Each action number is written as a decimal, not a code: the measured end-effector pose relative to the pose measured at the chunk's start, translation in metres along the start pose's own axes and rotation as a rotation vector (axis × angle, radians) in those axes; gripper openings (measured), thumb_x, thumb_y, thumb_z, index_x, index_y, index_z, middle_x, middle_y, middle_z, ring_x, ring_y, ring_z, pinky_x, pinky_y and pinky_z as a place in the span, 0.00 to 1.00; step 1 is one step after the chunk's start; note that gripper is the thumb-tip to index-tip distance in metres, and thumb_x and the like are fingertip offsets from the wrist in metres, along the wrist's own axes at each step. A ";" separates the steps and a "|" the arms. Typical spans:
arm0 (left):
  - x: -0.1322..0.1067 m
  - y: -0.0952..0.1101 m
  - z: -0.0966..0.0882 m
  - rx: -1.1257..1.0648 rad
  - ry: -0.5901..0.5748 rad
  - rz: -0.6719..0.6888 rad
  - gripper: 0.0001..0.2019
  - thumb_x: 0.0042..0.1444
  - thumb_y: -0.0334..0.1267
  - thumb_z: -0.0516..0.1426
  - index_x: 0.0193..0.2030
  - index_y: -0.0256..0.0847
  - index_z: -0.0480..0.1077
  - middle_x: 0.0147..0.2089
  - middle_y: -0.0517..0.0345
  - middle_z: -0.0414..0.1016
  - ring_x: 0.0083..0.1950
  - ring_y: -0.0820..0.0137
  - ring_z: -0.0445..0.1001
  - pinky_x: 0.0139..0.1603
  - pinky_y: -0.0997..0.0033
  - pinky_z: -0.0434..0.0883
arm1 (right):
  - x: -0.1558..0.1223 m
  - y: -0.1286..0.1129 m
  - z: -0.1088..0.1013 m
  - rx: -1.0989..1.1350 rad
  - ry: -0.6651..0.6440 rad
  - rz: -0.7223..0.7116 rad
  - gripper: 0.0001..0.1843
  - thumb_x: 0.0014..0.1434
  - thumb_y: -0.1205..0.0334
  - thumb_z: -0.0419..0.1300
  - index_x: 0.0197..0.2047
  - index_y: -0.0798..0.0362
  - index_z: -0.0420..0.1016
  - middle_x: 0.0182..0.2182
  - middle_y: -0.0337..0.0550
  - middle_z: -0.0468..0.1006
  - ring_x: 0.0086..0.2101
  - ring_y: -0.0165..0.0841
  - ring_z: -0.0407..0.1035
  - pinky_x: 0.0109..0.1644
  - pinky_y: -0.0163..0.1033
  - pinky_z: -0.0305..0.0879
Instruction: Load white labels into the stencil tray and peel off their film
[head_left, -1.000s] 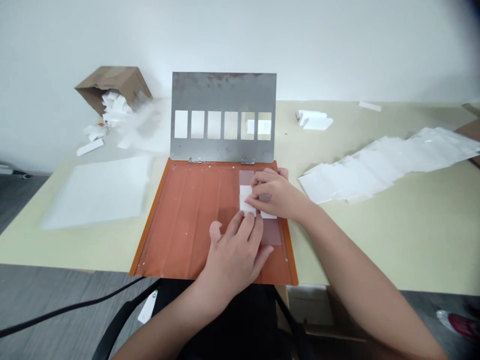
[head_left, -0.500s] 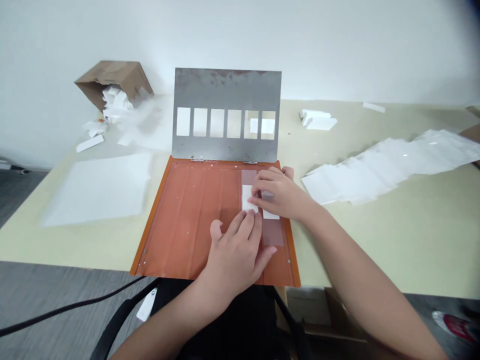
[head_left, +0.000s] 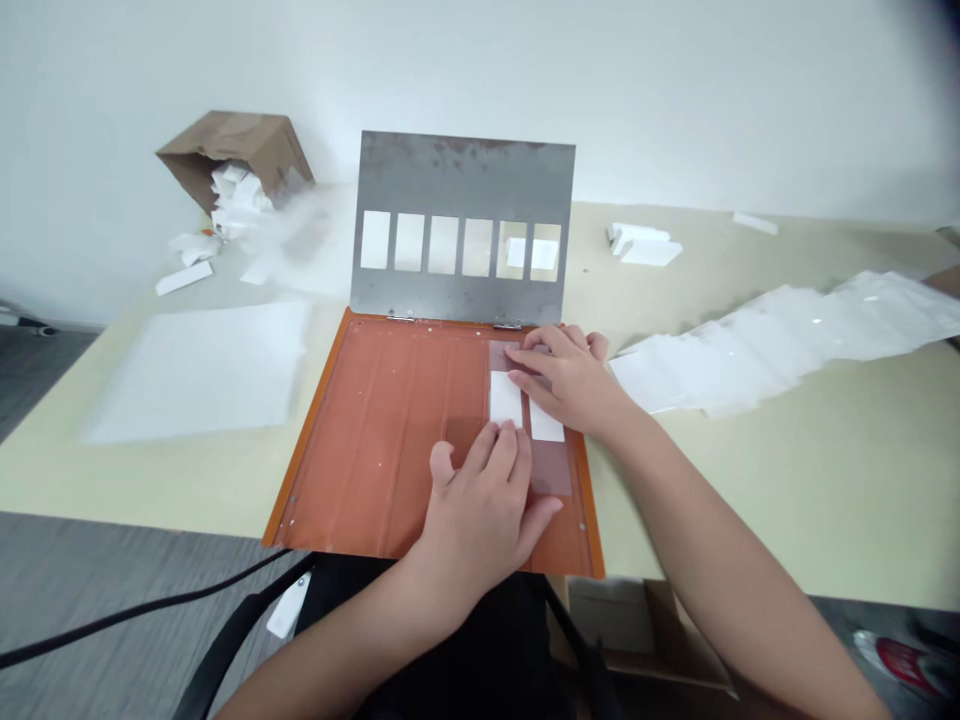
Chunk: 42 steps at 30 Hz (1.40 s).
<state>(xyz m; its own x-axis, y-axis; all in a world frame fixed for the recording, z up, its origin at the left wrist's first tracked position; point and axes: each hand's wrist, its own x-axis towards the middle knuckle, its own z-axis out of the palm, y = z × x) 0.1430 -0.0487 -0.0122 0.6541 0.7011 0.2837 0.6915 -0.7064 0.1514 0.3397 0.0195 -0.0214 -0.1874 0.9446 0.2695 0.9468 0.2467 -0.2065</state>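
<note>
An orange hinged tray lies on the table with its grey metal lid standing up, cut with a row of rectangular windows. At the tray's right side lie clear sleeves holding two white cards side by side. My left hand lies flat, fingers out, pressing the lower end of the left sleeve just below its card. My right hand rests fingers-down on the upper end of the sleeves, touching the right card.
A tipped cardboard box spills white cards at the back left. A stack of white sheets lies left of the tray. Clear sleeves fan out to the right. A few white cards sit behind the tray.
My right hand has slid up and right off the left white card, so that card now shows whole. My left hand stays pressed in place. The view shifted slightly.
</note>
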 end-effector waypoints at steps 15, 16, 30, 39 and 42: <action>-0.001 -0.001 0.001 -0.017 0.045 -0.009 0.26 0.70 0.49 0.44 0.61 0.32 0.69 0.61 0.46 0.76 0.60 0.58 0.72 0.53 0.52 0.62 | 0.000 -0.005 -0.008 0.372 0.025 0.059 0.10 0.63 0.62 0.58 0.48 0.46 0.70 0.37 0.37 0.81 0.43 0.38 0.73 0.53 0.49 0.45; -0.001 -0.001 0.001 -0.012 0.042 -0.010 0.26 0.70 0.50 0.44 0.61 0.33 0.69 0.61 0.47 0.76 0.60 0.58 0.72 0.53 0.53 0.62 | 0.000 -0.005 -0.008 0.364 0.033 0.044 0.07 0.63 0.62 0.58 0.46 0.46 0.72 0.36 0.37 0.82 0.43 0.38 0.73 0.52 0.49 0.45; -0.001 -0.001 0.001 0.002 0.021 -0.017 0.26 0.70 0.51 0.45 0.62 0.33 0.68 0.61 0.49 0.76 0.61 0.61 0.70 0.52 0.52 0.61 | -0.002 -0.010 -0.019 0.282 -0.060 -0.125 0.09 0.64 0.61 0.62 0.31 0.47 0.80 0.36 0.35 0.82 0.39 0.36 0.71 0.47 0.49 0.43; 0.001 0.000 -0.001 0.017 -0.010 -0.025 0.27 0.70 0.52 0.44 0.62 0.34 0.68 0.62 0.50 0.75 0.60 0.61 0.71 0.51 0.52 0.62 | -0.002 -0.011 -0.022 0.247 -0.086 -0.157 0.10 0.64 0.63 0.61 0.31 0.47 0.81 0.36 0.35 0.82 0.39 0.35 0.71 0.47 0.49 0.42; 0.001 0.000 -0.002 0.013 -0.011 -0.023 0.27 0.70 0.52 0.44 0.62 0.34 0.68 0.62 0.50 0.75 0.60 0.60 0.71 0.52 0.52 0.62 | -0.002 -0.011 -0.022 0.234 -0.086 -0.166 0.10 0.64 0.62 0.61 0.31 0.47 0.80 0.37 0.34 0.82 0.39 0.35 0.71 0.47 0.49 0.42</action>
<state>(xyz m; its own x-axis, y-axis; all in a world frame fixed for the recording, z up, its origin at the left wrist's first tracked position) 0.1433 -0.0487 -0.0104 0.6411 0.7183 0.2701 0.7104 -0.6887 0.1452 0.3353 0.0101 0.0010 -0.3660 0.8994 0.2390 0.8169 0.4335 -0.3804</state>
